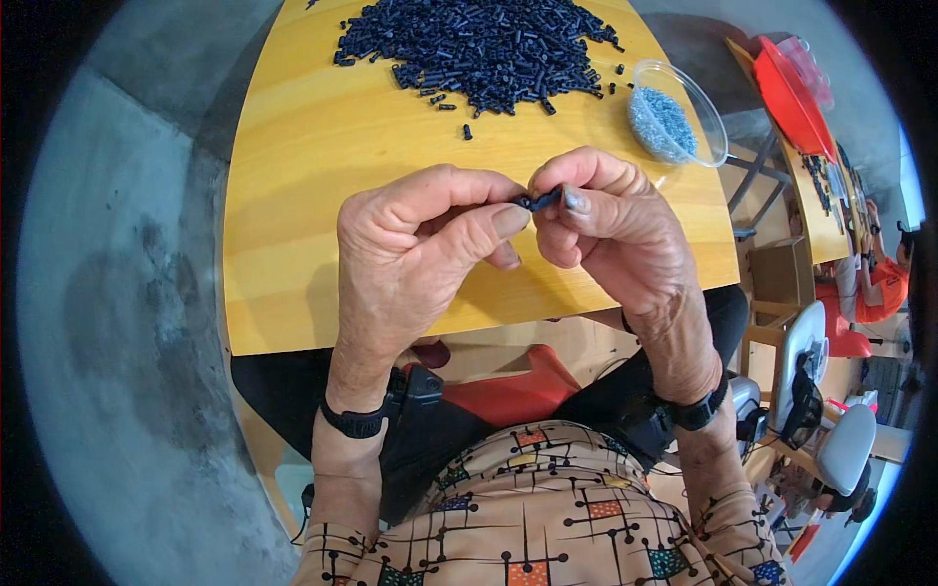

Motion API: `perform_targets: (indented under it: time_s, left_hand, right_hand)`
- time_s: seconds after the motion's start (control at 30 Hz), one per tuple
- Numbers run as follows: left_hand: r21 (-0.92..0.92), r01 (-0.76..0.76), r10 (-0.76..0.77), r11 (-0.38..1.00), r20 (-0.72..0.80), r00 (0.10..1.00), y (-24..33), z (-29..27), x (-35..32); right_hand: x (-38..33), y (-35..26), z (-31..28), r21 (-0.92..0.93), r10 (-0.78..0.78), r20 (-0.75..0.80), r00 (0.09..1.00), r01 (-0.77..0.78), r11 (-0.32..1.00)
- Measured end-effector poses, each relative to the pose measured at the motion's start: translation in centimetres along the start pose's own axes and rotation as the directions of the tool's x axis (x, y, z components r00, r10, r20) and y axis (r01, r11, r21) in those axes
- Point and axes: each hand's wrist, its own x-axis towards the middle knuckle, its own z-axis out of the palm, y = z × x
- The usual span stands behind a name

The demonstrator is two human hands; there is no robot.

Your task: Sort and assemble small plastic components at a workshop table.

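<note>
While your left hand (420, 244) and right hand (606, 225) hovered above the tabletop (293, 176), both sets of fingers pinched one small dark piece (537, 201), pile of pieces (479, 49) beyond.

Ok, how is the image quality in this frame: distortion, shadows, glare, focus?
Head view: strong fisheye bend on the wooden table edges, black corners; left hand and right hand sharp, casting soft shadows; small dark piece legible; mild sheen on the clear bowl.
</note>
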Motion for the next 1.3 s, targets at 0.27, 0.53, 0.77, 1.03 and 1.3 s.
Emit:
perform_targets:
  time_s: [0.27, 0.53, 0.77, 1.03, 1.3]
  left_hand:
    - [0.067, -0.034, 0.035, 0.997, -0.005, 0.999, 0.2, 0.0, -0.1]
    - [0.081, -0.033, 0.034, 0.996, -0.005, 0.999, 0.0, 0.2, -0.1]
    - [0.098, -0.082, 0.084, 0.992, -0.013, 0.996, -0.3, 0.3, -0.1]
    - [0.082, -0.018, 0.016, 0.996, 0.023, 1.000, 0.0, 0.6, -0.4]
    - [0.004, 0.041, -0.041, 0.999, -0.036, 0.998, 0.1, 1.0, -0.7]
  right_hand:
    - [-0.2, -0.2, 0.4, -0.078, -0.021, -0.059, 0.998, 0.016, 0.997]
    - [-0.4, -0.6, 0.8, -0.262, -0.082, -0.127, 0.988, 0.046, 0.964]
    - [-0.4, -0.6, 0.8, -0.384, -0.152, -0.122, 0.981, 0.095, 0.918]
    - [0.0, -1.2, 0.7, -0.442, -0.116, -0.081, 0.990, 0.069, 0.894]
    - [-0.2, -0.6, 0.6, -0.402, -0.143, -0.092, 0.985, 0.095, 0.911]
